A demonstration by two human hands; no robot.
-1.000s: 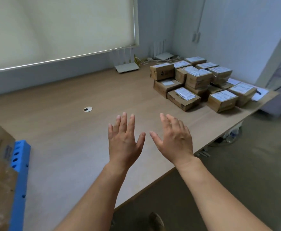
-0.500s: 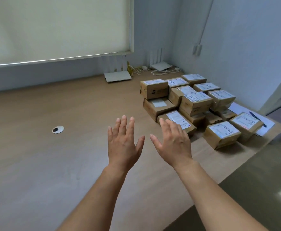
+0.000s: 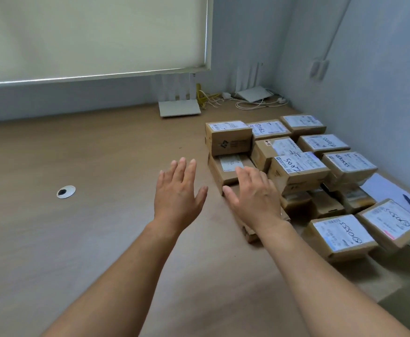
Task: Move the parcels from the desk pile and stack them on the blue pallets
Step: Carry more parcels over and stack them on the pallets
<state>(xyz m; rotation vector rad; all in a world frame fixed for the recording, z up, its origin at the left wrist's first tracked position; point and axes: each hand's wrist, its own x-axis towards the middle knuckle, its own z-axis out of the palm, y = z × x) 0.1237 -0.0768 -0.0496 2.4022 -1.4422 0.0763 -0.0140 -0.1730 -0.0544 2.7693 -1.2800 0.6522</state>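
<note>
Flat right hand (image 3: 253, 195) fingers (image 3: 250, 172) over nearest parcel (image 3: 228, 170), left hand (image 3: 178, 190) beside

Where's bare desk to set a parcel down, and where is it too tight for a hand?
Wide bare desk runs from the cable grommet to the parcel pile. A smaller strip lies between the white router and the pile. Crowded: within the pile, boxes sit tight together.

Matt wood desk (image 3: 101, 154); cardboard parcels (image 3: 228, 139)

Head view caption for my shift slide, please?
Open left hand and right hand reach over the desk toward the pile of labelled parcels; nothing gripped yet.
</note>
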